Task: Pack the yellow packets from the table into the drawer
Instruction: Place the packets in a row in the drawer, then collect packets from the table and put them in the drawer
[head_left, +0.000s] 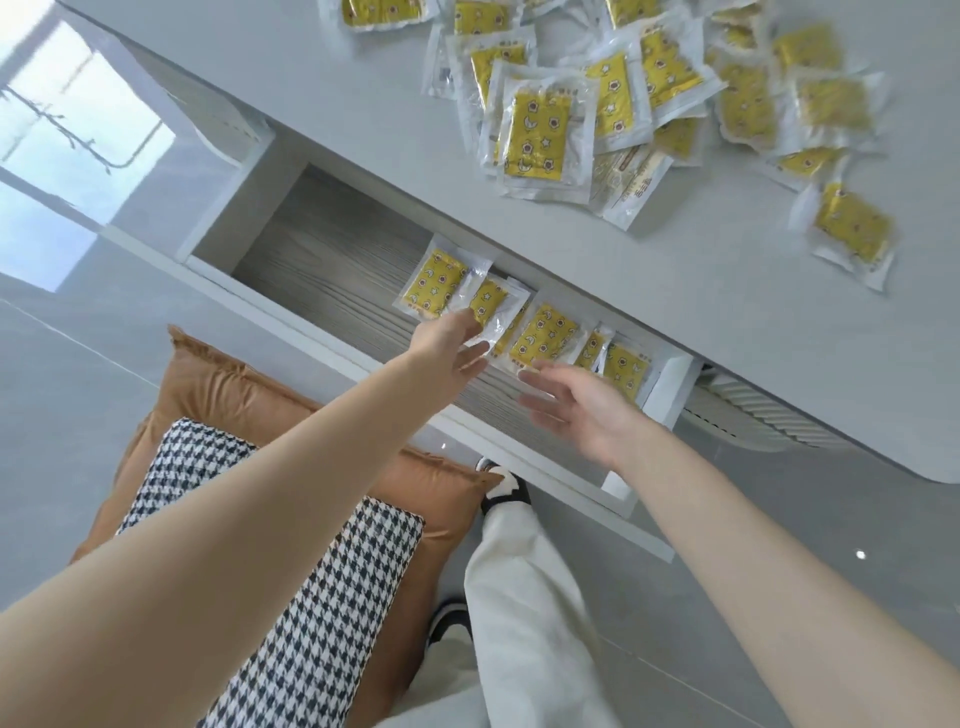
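Over wood-grain drawer (332, 260), left grip (447, 345) tight on glossy packet (491, 306) (clear-edged), right grip (582, 410) apart.

Glossy grey floor (78, 338), brown cushion (208, 384), houndstooth cushion (311, 571)

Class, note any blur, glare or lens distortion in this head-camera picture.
Head view: the right hand shows motion-blurred fingertips; the left hand is sharper; window light glares off the floor at left; the wide lens swells the forearms near the bottom edge.
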